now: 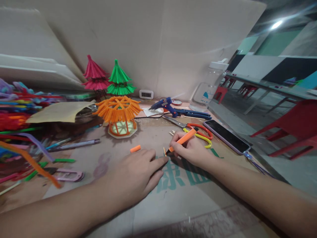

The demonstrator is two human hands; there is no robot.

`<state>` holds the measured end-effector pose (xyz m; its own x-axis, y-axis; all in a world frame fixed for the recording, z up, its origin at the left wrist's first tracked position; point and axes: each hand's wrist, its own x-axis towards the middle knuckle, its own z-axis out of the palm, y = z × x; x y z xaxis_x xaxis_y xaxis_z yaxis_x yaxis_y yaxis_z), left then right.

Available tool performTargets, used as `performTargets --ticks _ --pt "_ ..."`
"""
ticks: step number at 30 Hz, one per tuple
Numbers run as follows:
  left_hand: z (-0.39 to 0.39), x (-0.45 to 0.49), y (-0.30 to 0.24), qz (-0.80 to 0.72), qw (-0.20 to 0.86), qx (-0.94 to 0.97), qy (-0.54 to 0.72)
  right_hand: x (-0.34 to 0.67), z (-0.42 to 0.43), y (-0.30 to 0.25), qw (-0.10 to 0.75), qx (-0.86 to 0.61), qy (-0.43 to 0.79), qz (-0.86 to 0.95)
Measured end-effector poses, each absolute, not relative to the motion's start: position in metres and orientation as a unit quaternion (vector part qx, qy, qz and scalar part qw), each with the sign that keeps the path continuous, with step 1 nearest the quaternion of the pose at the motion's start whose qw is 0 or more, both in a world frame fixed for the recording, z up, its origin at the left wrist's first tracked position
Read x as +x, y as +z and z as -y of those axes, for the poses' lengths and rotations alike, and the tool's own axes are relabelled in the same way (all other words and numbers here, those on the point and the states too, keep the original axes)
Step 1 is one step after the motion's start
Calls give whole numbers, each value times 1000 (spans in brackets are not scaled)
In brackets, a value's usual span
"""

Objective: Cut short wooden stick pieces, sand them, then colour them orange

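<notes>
My right hand (pixel 189 148) grips an orange highlighter (pixel 184 139), its dark tip pointing down at a short thin wooden stick (pixel 164 151) on the cardboard. My left hand (pixel 138 170) lies low over the board, fingers stretched out, with the index fingertip at the near end of that stick. Whether it presses on the stick I cannot tell. An orange cap (pixel 135 148) lies just beyond the left knuckles. Past it stands an orange pipe-cleaner pavilion (pixel 119 114) on a pale base. Partly behind the right hand are a few more short sticks (pixel 171 132).
Scissors (pixel 198 130), a phone (pixel 226 135), a blue glue gun (pixel 167 106), blue-handled pliers (pixel 195 114) and a water bottle (pixel 206 87) lie or stand to the right. Pink (pixel 95 74) and green (pixel 120 79) roofs rise behind. Pipe cleaners (pixel 17 105) crowd the left.
</notes>
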<state>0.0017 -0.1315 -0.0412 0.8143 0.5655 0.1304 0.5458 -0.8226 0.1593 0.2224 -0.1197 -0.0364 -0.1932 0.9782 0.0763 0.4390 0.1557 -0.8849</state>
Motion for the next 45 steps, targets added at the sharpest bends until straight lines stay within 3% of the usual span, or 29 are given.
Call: performTargets --ticks 12,45 --pt "131 3 -40 -296 56 950 78 224 116 -46 393 -526 344 671" --pt "130 2 -43 -287 51 952 92 224 117 -41 373 -527 383 661"
